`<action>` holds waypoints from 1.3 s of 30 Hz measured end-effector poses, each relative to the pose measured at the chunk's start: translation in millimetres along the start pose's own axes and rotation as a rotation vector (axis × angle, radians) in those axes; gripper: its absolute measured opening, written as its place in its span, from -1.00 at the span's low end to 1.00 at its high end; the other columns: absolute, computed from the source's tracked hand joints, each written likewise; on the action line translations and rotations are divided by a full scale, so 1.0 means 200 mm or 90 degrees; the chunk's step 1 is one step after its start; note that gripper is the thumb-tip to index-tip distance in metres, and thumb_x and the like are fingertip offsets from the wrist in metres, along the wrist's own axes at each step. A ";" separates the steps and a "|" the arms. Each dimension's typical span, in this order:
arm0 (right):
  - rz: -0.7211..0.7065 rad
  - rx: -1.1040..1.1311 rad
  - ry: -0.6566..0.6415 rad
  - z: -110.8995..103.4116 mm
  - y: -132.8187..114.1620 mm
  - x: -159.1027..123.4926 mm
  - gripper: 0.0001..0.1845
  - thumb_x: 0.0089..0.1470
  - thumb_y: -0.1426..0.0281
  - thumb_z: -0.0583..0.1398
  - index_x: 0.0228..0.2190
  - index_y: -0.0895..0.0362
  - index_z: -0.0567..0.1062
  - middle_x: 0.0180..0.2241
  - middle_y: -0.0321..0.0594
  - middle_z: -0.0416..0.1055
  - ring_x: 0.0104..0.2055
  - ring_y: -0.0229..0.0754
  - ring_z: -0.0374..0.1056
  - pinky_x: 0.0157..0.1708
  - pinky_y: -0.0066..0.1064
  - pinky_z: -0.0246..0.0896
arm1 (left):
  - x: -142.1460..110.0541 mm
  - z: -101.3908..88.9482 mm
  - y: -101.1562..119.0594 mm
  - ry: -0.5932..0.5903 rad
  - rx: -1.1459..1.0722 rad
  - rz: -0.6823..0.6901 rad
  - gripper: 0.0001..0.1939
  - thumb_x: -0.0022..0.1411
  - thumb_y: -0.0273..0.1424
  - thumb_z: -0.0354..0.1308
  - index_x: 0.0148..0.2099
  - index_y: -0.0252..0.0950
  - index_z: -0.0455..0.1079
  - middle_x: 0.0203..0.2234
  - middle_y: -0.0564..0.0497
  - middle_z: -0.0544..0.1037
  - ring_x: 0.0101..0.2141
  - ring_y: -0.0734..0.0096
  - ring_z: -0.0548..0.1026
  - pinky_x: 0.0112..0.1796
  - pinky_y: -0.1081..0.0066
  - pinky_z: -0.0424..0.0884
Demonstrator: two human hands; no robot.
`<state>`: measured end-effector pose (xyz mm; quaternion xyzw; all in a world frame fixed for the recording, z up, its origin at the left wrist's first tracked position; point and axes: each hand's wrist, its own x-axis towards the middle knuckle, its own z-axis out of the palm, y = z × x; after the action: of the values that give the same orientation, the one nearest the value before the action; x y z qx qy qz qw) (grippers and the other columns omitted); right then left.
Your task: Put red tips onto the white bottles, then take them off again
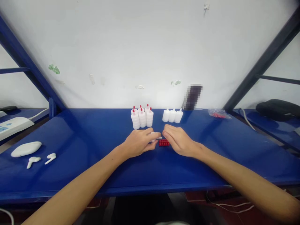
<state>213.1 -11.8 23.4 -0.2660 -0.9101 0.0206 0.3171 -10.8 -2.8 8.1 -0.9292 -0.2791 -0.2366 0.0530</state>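
My left hand [141,142] is closed around a small white squeeze bottle [152,133], mostly hidden by the fingers. The bottle lies on its side, its thin nozzle [159,137] pointing right. Just right of the nozzle is my right hand [179,139], fingers curled and pressed together; anything inside them is hidden. Between the hands, a tight block of small red caps [163,142] sits on the blue table. Beyond my left hand stand several white bottles [142,118] with red caps on. To their right are three white bottles [172,115] with bare nozzles, upright side by side.
At the far right of the blue table [105,168] lies a clear plastic bag [219,114] with red pieces. A dark blurred-out object [193,97] leans on the wall. Two white earbuds [34,161] and their case [26,149] lie at left.
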 end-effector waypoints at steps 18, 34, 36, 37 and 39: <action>0.023 -0.081 -0.342 -0.04 -0.07 0.00 -0.93 0.12 0.36 0.15 -0.36 0.09 0.42 -0.42 -0.34 0.43 -0.46 -0.28 0.27 -0.43 -0.40 -0.06 | -0.01 -0.01 -0.07 0.044 -0.070 -0.108 -0.77 0.37 -0.25 0.00 -0.04 -0.25 0.33 -0.31 0.06 0.57 -0.36 0.40 0.51 -0.36 0.45 0.29; 0.098 -0.097 -0.252 0.02 -0.05 0.01 -0.81 0.10 0.26 0.18 -0.37 0.08 0.28 -0.49 -0.36 0.37 -0.48 -0.25 0.23 -0.32 -0.37 -0.01 | -0.02 0.00 -0.09 0.008 -0.064 -0.110 -0.74 0.37 -0.21 -0.01 -0.04 -0.25 0.34 -0.31 0.03 0.56 -0.36 0.38 0.49 -0.35 0.43 0.30; 0.103 -0.108 -0.249 0.01 -0.05 0.01 -0.82 0.09 0.28 0.18 -0.39 0.08 0.27 -0.50 -0.37 0.37 -0.49 -0.25 0.22 -0.34 -0.37 -0.02 | -0.02 0.00 -0.09 0.005 -0.065 -0.110 -0.74 0.37 -0.21 -0.01 -0.04 -0.25 0.34 -0.31 0.03 0.56 -0.36 0.38 0.49 -0.35 0.43 0.29; 0.105 -0.111 -0.248 0.01 -0.05 0.01 -0.83 0.08 0.29 0.18 -0.39 0.08 0.27 -0.50 -0.37 0.37 -0.49 -0.25 0.22 -0.35 -0.37 -0.02 | -0.02 0.00 -0.09 0.005 -0.065 -0.110 -0.74 0.37 -0.22 -0.01 -0.04 -0.25 0.34 -0.31 0.03 0.56 -0.36 0.38 0.49 -0.35 0.43 0.29; 0.100 -0.102 -0.249 0.01 -0.05 0.01 -0.86 0.08 0.32 0.17 -0.37 0.08 0.29 -0.48 -0.37 0.38 -0.48 -0.26 0.23 -0.34 -0.37 -0.02 | -0.02 0.00 -0.09 0.005 -0.066 -0.110 -0.74 0.37 -0.22 -0.01 -0.05 -0.26 0.34 -0.31 0.03 0.56 -0.37 0.38 0.49 -0.35 0.43 0.29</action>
<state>206.3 -18.5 23.9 -0.3516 -0.9294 0.0242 0.1098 -22.8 9.7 6.0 -0.9021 -0.3455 -0.2581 -0.0147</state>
